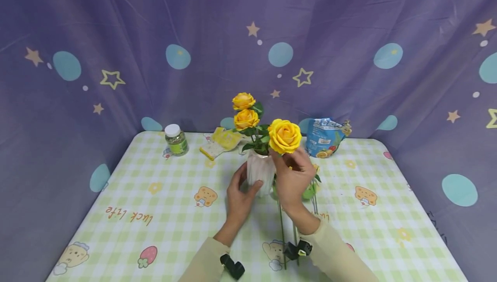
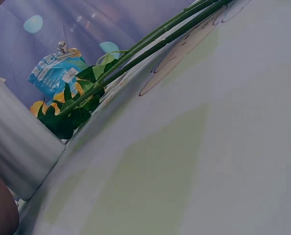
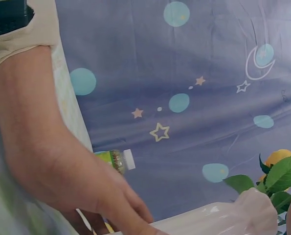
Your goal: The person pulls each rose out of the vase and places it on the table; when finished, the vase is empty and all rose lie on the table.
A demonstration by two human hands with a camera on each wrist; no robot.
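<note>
My left hand grips a white ribbed vase, its thumb across the front. In the right wrist view that hand lies along the vase. Two yellow roses with green leaves stand in the vase. Beside the vase mouth, my right hand pinches a larger yellow rose just under its bloom. Where its stem ends is hidden behind the hand. More rose stems lie on the table below my right hand; their leaves show beyond the vase in the left wrist view.
A lidded jar stands at the back left. Behind the vase lies a yellow and white packet. A blue pouch with a metal clip stands at the back right. Checked cloth covers the table, and a purple curtain hangs behind it.
</note>
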